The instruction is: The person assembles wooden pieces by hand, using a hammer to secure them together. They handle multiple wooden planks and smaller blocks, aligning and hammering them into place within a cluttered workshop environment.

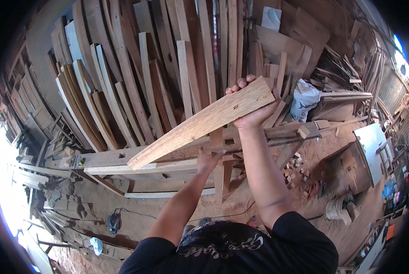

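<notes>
My right hand [258, 114] is raised over the workbench [97, 160], its fingers wrapped round the wide end of a wooden board [204, 119]. The board is pale brown, with a small dark knot or notch near my hand. It slants down to the left and narrows to a tip above the bench's front edge. Lower and to the left, my left hand [206, 160] rests at the bench's front edge, with thumb and a finger apart and nothing visibly held. Some of its fingers are hard to make out.
Many long planks [122, 68] lean upright behind the bench. A white sack [305, 98] stands at the right among scrap wood, with small offcut blocks [296, 170] on the floor below. A dark corded power tool [114, 223] lies at the lower left, its cord crossing the floor.
</notes>
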Available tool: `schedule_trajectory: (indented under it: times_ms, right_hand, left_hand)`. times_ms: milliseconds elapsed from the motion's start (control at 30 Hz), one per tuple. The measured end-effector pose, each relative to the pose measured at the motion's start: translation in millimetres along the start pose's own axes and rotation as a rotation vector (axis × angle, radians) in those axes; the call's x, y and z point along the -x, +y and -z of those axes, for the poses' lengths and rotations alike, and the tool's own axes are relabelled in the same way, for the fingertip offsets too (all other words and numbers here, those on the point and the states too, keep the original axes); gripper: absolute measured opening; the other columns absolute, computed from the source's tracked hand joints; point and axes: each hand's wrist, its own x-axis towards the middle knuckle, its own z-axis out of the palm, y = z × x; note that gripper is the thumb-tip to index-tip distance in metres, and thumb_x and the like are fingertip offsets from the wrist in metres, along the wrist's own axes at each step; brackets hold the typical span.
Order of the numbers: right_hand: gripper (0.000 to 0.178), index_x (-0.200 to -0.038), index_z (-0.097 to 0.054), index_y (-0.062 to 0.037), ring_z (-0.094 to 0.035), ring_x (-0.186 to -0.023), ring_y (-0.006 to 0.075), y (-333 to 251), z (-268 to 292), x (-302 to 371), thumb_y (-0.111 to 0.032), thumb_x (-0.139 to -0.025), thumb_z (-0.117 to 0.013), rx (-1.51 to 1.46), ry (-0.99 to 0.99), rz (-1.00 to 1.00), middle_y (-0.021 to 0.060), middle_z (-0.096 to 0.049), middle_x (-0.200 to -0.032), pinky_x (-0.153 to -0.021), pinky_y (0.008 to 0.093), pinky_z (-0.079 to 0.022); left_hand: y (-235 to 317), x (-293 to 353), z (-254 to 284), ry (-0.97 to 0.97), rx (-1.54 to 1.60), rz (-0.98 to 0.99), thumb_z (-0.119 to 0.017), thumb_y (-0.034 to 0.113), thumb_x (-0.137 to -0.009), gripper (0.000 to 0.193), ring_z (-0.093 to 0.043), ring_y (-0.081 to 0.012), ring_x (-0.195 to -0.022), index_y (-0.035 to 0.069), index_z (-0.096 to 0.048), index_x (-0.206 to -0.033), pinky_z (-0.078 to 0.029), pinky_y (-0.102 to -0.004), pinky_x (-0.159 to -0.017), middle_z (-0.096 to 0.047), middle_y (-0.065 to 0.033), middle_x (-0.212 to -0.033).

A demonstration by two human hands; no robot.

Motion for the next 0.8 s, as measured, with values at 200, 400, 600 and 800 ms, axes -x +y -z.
schedule_trajectory:
  times_ms: [200, 400, 600, 800]
  right_hand:
    - [0.068, -0.099, -0.068, -0.0073, -0.064, -0.080, 0.0305, -13, 46, 21, -0.071, -0.089, -0.046, -0.073, -0.036, -0.032, 0.0108, -0.066, -0.085, -0.080, 0.0447, -0.053]
    - [0.070, -0.101, -0.071, -0.0054, -0.070, -0.082, 0.0332, 16, 47, 42, -0.071, -0.090, -0.047, -0.159, -0.190, -0.238, 0.0139, -0.070, -0.087, -0.079, 0.0460, -0.056]
    - [0.063, -0.147, -0.048, -0.0107, -0.067, -0.118, 0.0316, 42, 40, 72, -0.057, -0.104, -0.055, 0.069, -0.167, -0.103, 0.0148, -0.064, -0.128, -0.100, 0.0485, -0.057]
    - [0.043, -0.136, -0.058, -0.0040, -0.067, -0.111, 0.0191, 52, 106, 82, -0.039, -0.112, -0.052, 0.631, 0.015, -0.059, 0.0107, -0.069, -0.121, -0.100, 0.0355, -0.052]
  left_hand:
    - [45, 127, 123, 0.175, 0.080, -1.083, -0.091, 0.042, -0.078, 0.060, -0.063, -0.0381, -0.108, 0.005, -0.067, -0.118, -0.050, -0.0484, -0.098, -0.062, -0.0179, -0.123]
    - [92, 109, 253, 0.183, -0.231, -0.559, -0.088, 0.053, -0.078, 0.072, -0.066, -0.0403, -0.117, 0.001, -0.064, -0.122, -0.053, -0.0521, -0.097, -0.068, -0.0258, -0.116]
    - [32, 132, 220, -0.036, -0.074, -0.216, -0.084, 0.055, -0.084, 0.076, -0.076, -0.0429, -0.095, -0.007, -0.060, -0.120, -0.060, -0.0477, -0.081, -0.075, -0.0276, -0.093]
    - [46, 166, 214, -0.062, -0.032, -0.087, -0.082, 0.056, -0.085, 0.076, -0.075, -0.0438, -0.094, -0.010, -0.063, -0.118, -0.059, -0.0470, -0.083, -0.074, -0.0296, -0.094]
